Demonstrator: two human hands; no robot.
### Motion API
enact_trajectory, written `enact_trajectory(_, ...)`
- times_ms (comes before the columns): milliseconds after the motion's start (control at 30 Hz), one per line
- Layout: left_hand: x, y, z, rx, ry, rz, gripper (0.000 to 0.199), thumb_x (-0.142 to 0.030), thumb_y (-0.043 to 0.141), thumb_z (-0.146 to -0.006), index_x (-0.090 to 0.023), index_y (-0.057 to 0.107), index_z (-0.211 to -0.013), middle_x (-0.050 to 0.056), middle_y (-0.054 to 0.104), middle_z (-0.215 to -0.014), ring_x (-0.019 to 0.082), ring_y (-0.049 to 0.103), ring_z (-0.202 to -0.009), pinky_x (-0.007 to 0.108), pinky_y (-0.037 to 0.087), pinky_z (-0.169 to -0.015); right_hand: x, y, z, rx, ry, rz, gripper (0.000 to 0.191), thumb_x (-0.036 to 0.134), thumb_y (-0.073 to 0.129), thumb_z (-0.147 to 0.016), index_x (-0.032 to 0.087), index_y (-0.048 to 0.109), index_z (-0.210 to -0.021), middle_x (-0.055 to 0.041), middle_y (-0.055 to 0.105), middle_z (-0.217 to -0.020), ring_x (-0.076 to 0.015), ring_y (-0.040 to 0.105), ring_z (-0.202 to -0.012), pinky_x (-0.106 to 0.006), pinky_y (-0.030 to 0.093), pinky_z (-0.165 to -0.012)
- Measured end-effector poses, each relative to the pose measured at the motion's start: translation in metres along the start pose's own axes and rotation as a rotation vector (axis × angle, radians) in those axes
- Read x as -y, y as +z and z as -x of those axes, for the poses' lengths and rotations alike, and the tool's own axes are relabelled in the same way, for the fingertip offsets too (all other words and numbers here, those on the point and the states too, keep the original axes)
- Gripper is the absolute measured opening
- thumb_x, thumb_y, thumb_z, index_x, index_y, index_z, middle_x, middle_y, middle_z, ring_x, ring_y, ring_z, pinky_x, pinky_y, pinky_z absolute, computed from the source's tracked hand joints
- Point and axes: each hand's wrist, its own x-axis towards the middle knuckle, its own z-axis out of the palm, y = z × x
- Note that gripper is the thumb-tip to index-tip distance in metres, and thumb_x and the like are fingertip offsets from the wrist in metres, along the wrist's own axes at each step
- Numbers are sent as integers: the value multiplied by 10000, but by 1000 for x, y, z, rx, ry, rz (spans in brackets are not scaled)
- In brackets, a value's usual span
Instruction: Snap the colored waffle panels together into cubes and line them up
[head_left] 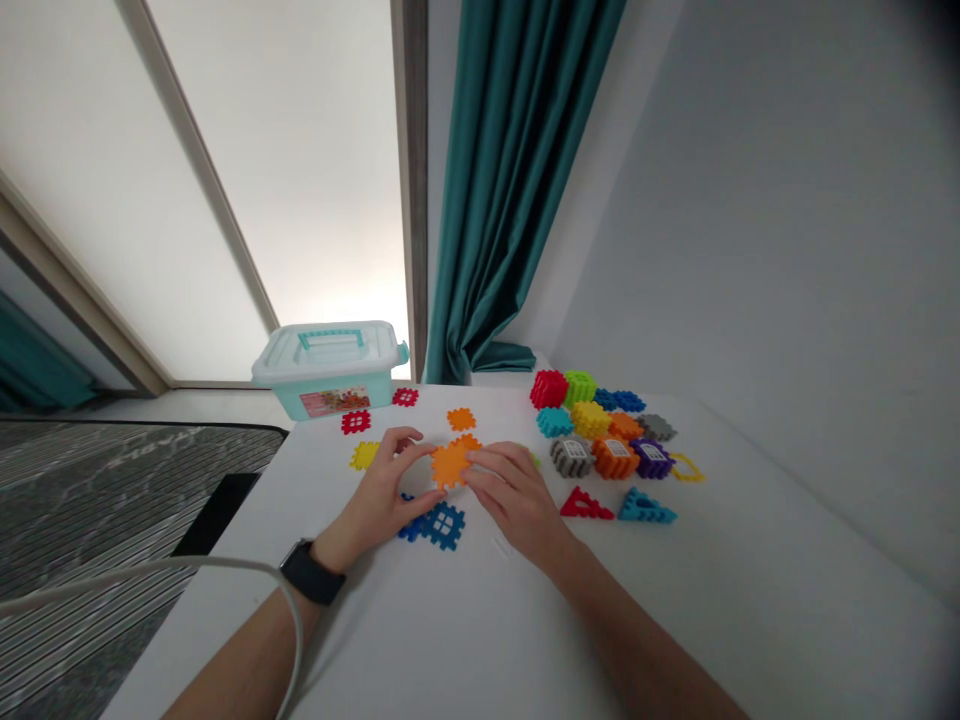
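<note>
An orange toothed tile (450, 464) is held above the white table, between my two hands. My left hand (390, 487) has thumb and fingers curved around its left side, with fingertips at its edge. My right hand (513, 492) pinches its right edge. Behind it shows more orange, partly hidden by the tile. Another orange tile (461, 419) lies farther back. Blue tiles, one with a window pattern (444, 525), lie just below my left fingertips. A yellow tile (364, 456) is left of my left hand, and a green piece is mostly hidden behind my right hand.
Stacks of coloured tiles, including red (549, 389) and purple (652, 458), stand at the right. Red (585, 504) and blue (646, 507) triangular pieces lie before them. A lidded box (334, 370) is at the back left. A cable (225, 562) crosses near my left forearm.
</note>
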Motion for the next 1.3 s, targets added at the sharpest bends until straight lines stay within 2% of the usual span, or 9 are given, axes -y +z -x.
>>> enact_trajectory(100,-6,-1,-1,41,-31,39,312,-286,718,-833,-232,650,-1133,109,469,-1285,270,518,-1184,459,458,-1060,3,-1,-2,-9,0,-38,218,196,531,-977,286,677,-1112,-47,724,-1113,-236,610,-1068,-464,481,-980)
enact_trajectory(200,-11,0,-2,106,-41,88,112,-280,624,-912,-221,704,-965,97,524,-1209,255,534,-1170,443,456,-1061,6,1,-3,-10,102,-112,206,231,498,-987,275,696,-1020,-48,729,-1012,-239,624,-996,-464,482,-958)
enact_trajectory(333,-12,5,-3,108,-65,166,168,-276,571,-952,-209,709,-883,92,571,-1150,231,564,-1125,416,480,-1028,8,9,-5,-35,315,-226,187,281,509,-966,246,686,-917,-59,721,-928,-234,642,-909,-437,504,-915)
enact_trajectory(500,-8,7,-5,92,-141,254,208,-288,543,-970,-208,673,-828,77,595,-1108,204,596,-1057,398,507,-987,9,18,-6,-81,577,-392,191,345,554,-925,223,671,-1014,-54,727,-925,-222,672,-917,-385,534,-856)
enact_trajectory(633,-6,6,-6,111,-186,303,298,-326,518,-983,-197,642,-744,77,607,-1069,193,621,-990,383,531,-938,8,21,-6,-46,685,-517,206,356,582,-897,213,658,-1024,-39,716,-879,-207,681,-881,-379,540,-848)
enact_trajectory(800,-6,6,-5,124,-208,337,326,-368,513,-980,-195,633,-731,79,610,-1068,194,632,-969,379,539,-920,8,20,-7,18,723,-602,246,348,594,-880,201,646,-1071,-25,705,-833,-197,680,-841,-378,540,-838)
enact_trajectory(933,-5,5,-5,122,-216,343,316,-377,526,-972,-199,641,-737,81,611,-1085,204,630,-995,398,533,-938,8,14,-9,117,728,-612,260,313,574,-879,209,680,-1092,-55,732,-983,-207,681,-906,-388,540,-858)
enact_trajectory(1100,-3,6,-5,114,-225,358,312,-374,537,-963,-196,649,-732,82,601,-1075,202,622,-987,391,514,-941,6,7,-9,182,688,-511,155,297,578,-867,208,702,-895,-47,709,-954,-219,648,-924,-393,512,-875)
enact_trajectory(1300,-3,4,-7,145,-291,445,332,-394,556,-935,-173,659,-710,72,607,-1037,193,607,-944,340,487,-909,3,10,-6,137,665,-426,137,310,591,-858,220,636,-766,-32,612,-950,-223,576,-1009,-417,413,-993)
